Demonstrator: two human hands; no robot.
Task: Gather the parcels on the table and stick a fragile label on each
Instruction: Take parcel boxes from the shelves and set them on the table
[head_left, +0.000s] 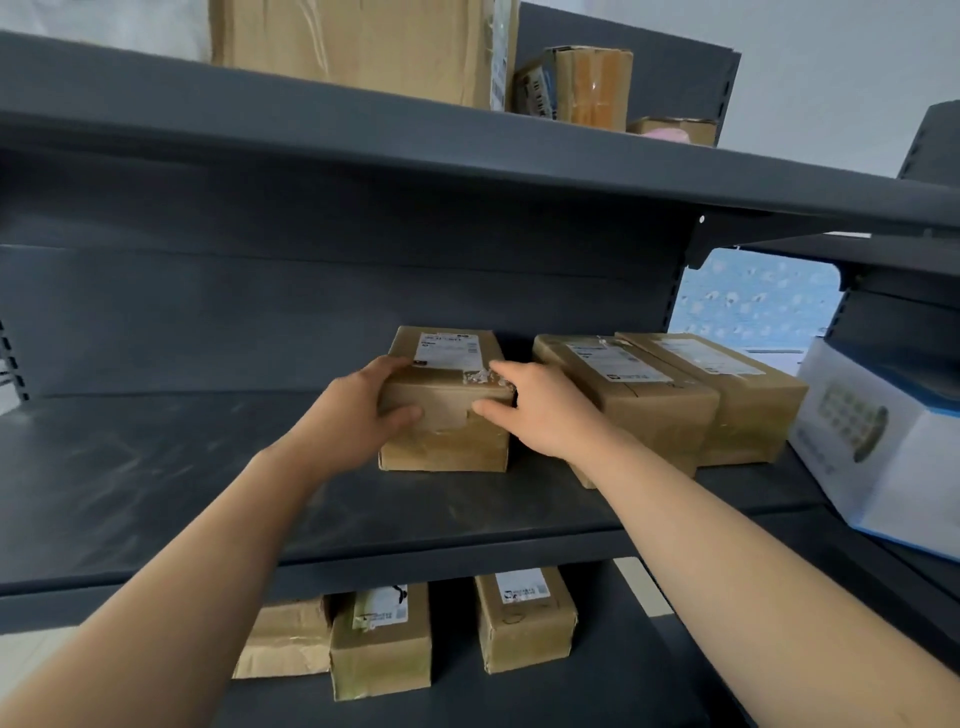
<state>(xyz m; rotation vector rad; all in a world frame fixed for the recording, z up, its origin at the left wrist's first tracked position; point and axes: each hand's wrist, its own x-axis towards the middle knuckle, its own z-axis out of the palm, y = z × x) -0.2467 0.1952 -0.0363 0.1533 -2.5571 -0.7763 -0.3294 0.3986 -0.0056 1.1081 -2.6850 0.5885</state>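
On the middle dark metal shelf (156, 493), between our palms, sits the small brown cardboard parcel (447, 400), its long axis running away from us. Our left hand (363, 410) and right hand (535, 410) press its sides equally; two more parcels (670, 395) lie just right.

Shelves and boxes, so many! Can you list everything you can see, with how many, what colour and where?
Shelves: three levels showing, dark grey, filling the view.
Held box: one, brown with a white label, middle shelf, between both hands.
Boxes beside it: two, brown with white labels, middle shelf, to the right, side by side.
White box: one, white and blue, far right.
Top boxes: three, brown, top shelf; one large, two smaller.
Bottom boxes: three, brown, bottom shelf.
Left hand: one, bare, on the held box's left side.
Right hand: one, bare, on its right side.
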